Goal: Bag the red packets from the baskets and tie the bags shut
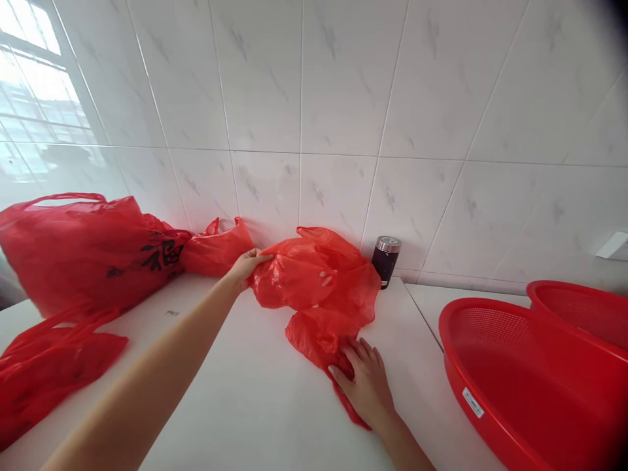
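A crumpled red plastic bag (314,275) lies across the white tabletop against the tiled wall. My left hand (245,267) reaches to its left side and pinches the plastic between thumb and fingers. Down at the bag's near end, my right hand (366,379) rests on the bunched plastic, thumb and fingers spread apart. Part of that end is hidden under the palm. Just behind my left hand sits a smaller tied red bag (216,248).
Left stands a large full red bag (83,248) with black lettering, and nearer me another red bag (59,360). A dark tumbler (385,263) with a silver lid stands by the wall. Two red plastic baskets (454,347) occupy the right. The white table (235,405) has a seam there.
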### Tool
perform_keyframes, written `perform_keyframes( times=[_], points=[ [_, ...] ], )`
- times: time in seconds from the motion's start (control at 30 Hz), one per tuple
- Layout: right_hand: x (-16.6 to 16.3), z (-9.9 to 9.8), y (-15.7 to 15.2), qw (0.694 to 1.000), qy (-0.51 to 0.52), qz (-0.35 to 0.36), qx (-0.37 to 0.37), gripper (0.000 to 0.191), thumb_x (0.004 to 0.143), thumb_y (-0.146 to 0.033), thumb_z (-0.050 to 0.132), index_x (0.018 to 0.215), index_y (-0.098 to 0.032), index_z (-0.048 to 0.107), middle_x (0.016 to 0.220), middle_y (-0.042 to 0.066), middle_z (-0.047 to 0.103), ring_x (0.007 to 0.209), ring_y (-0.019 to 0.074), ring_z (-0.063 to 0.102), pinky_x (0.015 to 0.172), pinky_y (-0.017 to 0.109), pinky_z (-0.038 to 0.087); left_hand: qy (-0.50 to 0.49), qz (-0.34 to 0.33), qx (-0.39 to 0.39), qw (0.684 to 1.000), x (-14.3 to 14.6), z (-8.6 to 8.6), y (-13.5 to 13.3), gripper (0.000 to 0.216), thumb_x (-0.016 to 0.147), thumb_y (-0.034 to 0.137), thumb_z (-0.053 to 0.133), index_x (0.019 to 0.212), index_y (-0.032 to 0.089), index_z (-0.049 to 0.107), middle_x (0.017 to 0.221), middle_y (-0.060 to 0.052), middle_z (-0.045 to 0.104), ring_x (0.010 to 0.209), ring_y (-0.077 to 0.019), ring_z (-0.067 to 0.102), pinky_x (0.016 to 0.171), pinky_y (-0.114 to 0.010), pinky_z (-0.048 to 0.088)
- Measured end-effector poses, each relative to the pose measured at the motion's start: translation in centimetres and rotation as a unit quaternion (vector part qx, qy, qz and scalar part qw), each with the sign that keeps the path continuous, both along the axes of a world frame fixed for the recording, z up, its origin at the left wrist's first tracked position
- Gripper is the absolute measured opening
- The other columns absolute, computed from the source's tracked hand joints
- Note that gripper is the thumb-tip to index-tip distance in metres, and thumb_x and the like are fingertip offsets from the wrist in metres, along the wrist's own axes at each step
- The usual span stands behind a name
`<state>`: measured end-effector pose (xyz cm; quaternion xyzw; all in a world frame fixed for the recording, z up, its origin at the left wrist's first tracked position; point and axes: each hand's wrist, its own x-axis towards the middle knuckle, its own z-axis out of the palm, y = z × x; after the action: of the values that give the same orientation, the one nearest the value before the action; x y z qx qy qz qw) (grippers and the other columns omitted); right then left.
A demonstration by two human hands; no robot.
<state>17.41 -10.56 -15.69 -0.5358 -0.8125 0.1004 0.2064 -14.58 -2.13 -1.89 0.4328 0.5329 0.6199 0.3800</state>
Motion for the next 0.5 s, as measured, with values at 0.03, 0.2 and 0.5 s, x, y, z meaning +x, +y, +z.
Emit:
perform_keyframes(
  times=[0.03, 0.2, 0.5],
  points=[
    [0.0, 0.0, 0.0, 1.0, 0.0, -0.002, 0.001, 0.051, 0.091, -0.053, 0.042, 0.124, -0.022, 0.062, 0.143, 0.006, 0.048, 0.138, 0.0319, 0.032, 0.115, 0.051, 0.02, 0.003, 0.011, 0.033, 0.999, -0.1, 1.1, -0.1, 0.033, 0.067, 0.029, 0.078, 0.066, 0.018, 0.047, 0.061, 0.005, 0.056, 0.054, -0.0109, 0.057, 0.055, -0.026, 0.05],
    [0.0, 0.0, -0.1, 1.0, 0.007, -0.002, 0.003, 0.05, 0.091, -0.052, 0.043, 0.124, -0.021, 0.062, 0.142, 0.006, 0.049, 0.137, 0.0314, 0.033, 0.115, 0.05, 0.021, 0.066, 0.094, 0.179, 0.977, 0.4, 6.1, -1.0, 0.033, 0.069, 0.037, 0.072, 0.076, 0.021, 0.044, 0.074, 0.007, 0.056, 0.067, -0.0091, 0.058, 0.066, -0.023, 0.048],
    [-0.1, 0.1, -0.2, 1.0, 0.02, -0.007, 0.008, 0.048, 0.09, -0.05, 0.045, 0.123, -0.02, 0.062, 0.141, 0.006, 0.05, 0.137, 0.0307, 0.033, 0.115, 0.051, 0.021, 0.249, 0.169, 0.083, 0.95, 0.0, 2.7, 0.4, 0.025, 0.067, 0.034, 0.07, 0.084, 0.017, 0.061, 0.085, -0.003, 0.066, 0.08, -0.0181, 0.061, 0.073, -0.029, 0.048]
  ],
)
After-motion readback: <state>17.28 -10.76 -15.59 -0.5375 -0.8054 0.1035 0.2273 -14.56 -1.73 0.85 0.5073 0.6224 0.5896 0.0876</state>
